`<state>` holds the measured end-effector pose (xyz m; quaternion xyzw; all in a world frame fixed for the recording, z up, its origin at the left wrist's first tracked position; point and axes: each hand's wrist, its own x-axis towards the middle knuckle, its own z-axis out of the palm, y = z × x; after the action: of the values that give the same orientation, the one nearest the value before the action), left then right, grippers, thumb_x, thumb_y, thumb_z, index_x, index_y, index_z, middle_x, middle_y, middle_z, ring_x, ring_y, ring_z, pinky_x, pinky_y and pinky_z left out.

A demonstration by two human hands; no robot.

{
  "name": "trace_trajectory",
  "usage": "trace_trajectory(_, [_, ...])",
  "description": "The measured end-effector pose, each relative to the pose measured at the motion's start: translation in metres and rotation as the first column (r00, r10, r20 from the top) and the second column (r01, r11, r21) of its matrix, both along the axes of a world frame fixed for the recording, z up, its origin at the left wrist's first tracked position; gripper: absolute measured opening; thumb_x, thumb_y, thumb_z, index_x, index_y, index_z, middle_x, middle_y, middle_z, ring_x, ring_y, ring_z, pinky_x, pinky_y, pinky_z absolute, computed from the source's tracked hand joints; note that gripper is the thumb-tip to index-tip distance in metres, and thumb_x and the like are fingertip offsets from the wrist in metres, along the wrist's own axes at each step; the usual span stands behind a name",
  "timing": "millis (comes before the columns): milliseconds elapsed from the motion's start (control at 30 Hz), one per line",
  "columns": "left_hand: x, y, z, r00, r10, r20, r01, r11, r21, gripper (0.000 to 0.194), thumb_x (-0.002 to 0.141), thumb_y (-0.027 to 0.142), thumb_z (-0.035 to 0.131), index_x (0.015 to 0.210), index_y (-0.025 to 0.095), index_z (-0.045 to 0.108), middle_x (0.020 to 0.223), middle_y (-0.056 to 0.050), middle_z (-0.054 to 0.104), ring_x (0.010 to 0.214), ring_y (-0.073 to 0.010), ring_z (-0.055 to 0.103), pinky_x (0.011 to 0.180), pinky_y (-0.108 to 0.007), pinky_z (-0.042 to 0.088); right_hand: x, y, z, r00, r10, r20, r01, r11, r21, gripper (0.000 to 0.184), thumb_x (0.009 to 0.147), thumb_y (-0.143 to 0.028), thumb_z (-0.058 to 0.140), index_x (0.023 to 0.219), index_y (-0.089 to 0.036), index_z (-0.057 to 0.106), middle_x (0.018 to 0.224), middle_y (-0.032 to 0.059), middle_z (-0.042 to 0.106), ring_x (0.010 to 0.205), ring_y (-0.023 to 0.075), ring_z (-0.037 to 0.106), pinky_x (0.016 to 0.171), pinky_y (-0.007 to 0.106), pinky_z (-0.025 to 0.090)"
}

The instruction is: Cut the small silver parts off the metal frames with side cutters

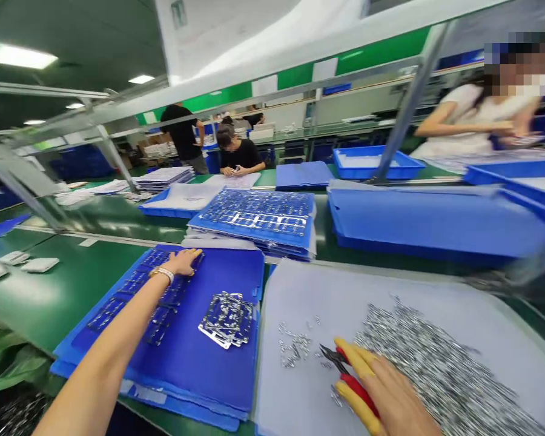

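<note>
My left hand [181, 261], with yellow finger covers, reaches to the far edge of the blue sheet [227, 272]. Its thumb and fingers close on the corner of a thin metal frame [168, 303], one of several laid in rows. A small heap of metal frames [227, 320] lies on the sheet's right side. My right hand [381, 387], also in yellow finger covers, grips red-handled nippers [345, 369], their dark jaws pointing left over white paper [295, 303]. Small metal bits [294, 348] lie beside the jaws. A large pile of slim metal parts [431, 357] spreads to the right.
Behind the blue sheet stands a stack of blue sheets [258, 212] with metal frames on top. A blue tray [427, 224] is at back right. White packets [40, 264] lie far left. Metal posts [404, 103] rise from the bench. Several people sit or stand beyond.
</note>
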<state>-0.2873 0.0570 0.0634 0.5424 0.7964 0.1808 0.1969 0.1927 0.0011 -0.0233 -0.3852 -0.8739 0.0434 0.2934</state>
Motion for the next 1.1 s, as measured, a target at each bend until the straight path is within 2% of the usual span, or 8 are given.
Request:
trace_trajectory(133, [0.004, 0.012, 0.003, 0.999, -0.025, 0.023, 0.024, 0.999, 0.035, 0.081, 0.041, 0.049, 0.077, 0.113, 0.017, 0.061, 0.113, -0.018, 0.059, 0.122, -0.0470, 0.036, 0.098, -0.061, 0.021, 0.005, -0.008, 0.019, 0.993, -0.119, 0.013, 0.120, 0.985, -0.120, 0.044, 0.088, -0.041, 0.048, 0.130, -0.027, 0.043, 0.112, 0.0056, 0.063, 0.104, 0.0209, 0.059, 0.086, 0.035, 0.048])
trace_trajectory(300, [0.060, -0.014, 0.021, 0.946, -0.105, 0.307, 0.023, 0.966, 0.258, 0.080, 0.072, 0.071, 0.045, 0.135, 0.022, 0.042, 0.109, -0.010, 0.060, 0.097, -0.0281, 0.057, 0.084, -0.043, 0.045, 0.014, -0.011, 0.023, 0.979, -0.202, 0.024, 0.202, 0.954, -0.222, 0.037, 0.087, -0.036, 0.046, 0.122, -0.023, 0.048, 0.109, 0.0078, 0.065, 0.100, 0.0216, 0.061, 0.085, 0.037, 0.050])
trace_trajectory(367, [0.107, -0.033, 0.026, 0.571, -0.270, 0.775, -0.112, 0.910, 0.399, 0.075, 0.076, 0.070, 0.041, 0.137, 0.027, 0.039, 0.120, -0.010, 0.057, 0.092, -0.0274, 0.059, 0.081, -0.046, 0.047, 0.010, -0.011, 0.025, 0.981, -0.193, 0.004, 0.190, 0.958, -0.216, 0.034, 0.087, -0.035, 0.047, 0.119, -0.023, 0.051, 0.106, 0.0076, 0.066, 0.097, 0.0220, 0.062, 0.083, 0.037, 0.051])
trace_trajectory(467, [0.184, -0.054, 0.020, -0.003, -0.348, 0.938, -0.143, 0.928, 0.344, 0.072, 0.079, 0.070, 0.038, 0.136, 0.026, 0.042, 0.114, -0.014, 0.061, 0.080, -0.0267, 0.061, 0.080, -0.051, 0.046, -0.003, -0.011, 0.029, 0.987, -0.152, -0.057, 0.143, 0.981, -0.127, 0.032, 0.087, -0.034, 0.047, 0.116, -0.022, 0.053, 0.102, 0.0070, 0.066, 0.094, 0.0210, 0.063, 0.080, 0.036, 0.051])
trace_trajectory(533, [0.228, -0.059, 0.007, -0.241, -0.239, 0.941, -0.053, 0.971, 0.233, 0.069, 0.083, 0.066, 0.035, 0.137, 0.023, 0.042, 0.106, -0.015, 0.064, 0.082, -0.0268, 0.062, 0.080, -0.051, 0.045, -0.010, -0.013, 0.034, 0.987, -0.125, -0.105, 0.123, 0.992, -0.020, 0.033, 0.087, -0.033, 0.049, 0.118, -0.021, 0.052, 0.099, 0.0068, 0.066, 0.092, 0.0202, 0.062, 0.079, 0.035, 0.050])
trace_trajectory(600, [0.258, -0.057, -0.011, -0.373, -0.123, 0.919, 0.032, 0.989, 0.146, 0.066, 0.085, 0.064, 0.035, 0.136, 0.023, 0.041, 0.105, -0.013, 0.064, 0.082, -0.0253, 0.063, 0.076, -0.044, 0.047, -0.016, -0.016, 0.039, 0.987, -0.105, -0.122, 0.117, 0.989, 0.093, 0.036, 0.087, -0.032, 0.051, 0.120, -0.020, 0.052, 0.096, 0.0070, 0.065, 0.090, 0.0200, 0.061, 0.078, 0.034, 0.049])
trace_trajectory(800, [0.282, -0.048, -0.054, -0.414, 0.049, 0.909, 0.135, 0.991, 0.008, 0.061, 0.086, 0.058, 0.040, 0.130, 0.016, 0.048, 0.112, -0.013, 0.062, 0.075, -0.0190, 0.063, 0.068, -0.031, 0.046, -0.031, -0.022, 0.046, 0.988, -0.151, 0.028, 0.145, 0.978, 0.149, 0.038, 0.076, -0.022, 0.063, 0.113, -0.019, 0.058, 0.091, 0.0057, 0.064, 0.082, 0.0218, 0.056, 0.072, 0.036, 0.041])
trace_trajectory(1100, [0.281, -0.050, -0.063, -0.374, 0.035, 0.927, 0.112, 0.994, 0.007, 0.061, 0.087, 0.055, 0.041, 0.134, 0.017, 0.044, 0.105, -0.013, 0.066, 0.083, -0.0215, 0.063, 0.069, -0.030, 0.045, -0.054, -0.016, 0.048, 0.970, -0.216, 0.112, 0.200, 0.970, 0.136, 0.039, 0.071, -0.024, 0.070, 0.108, -0.018, 0.061, 0.082, 0.0037, 0.063, 0.077, 0.0213, 0.051, 0.068, 0.034, 0.032])
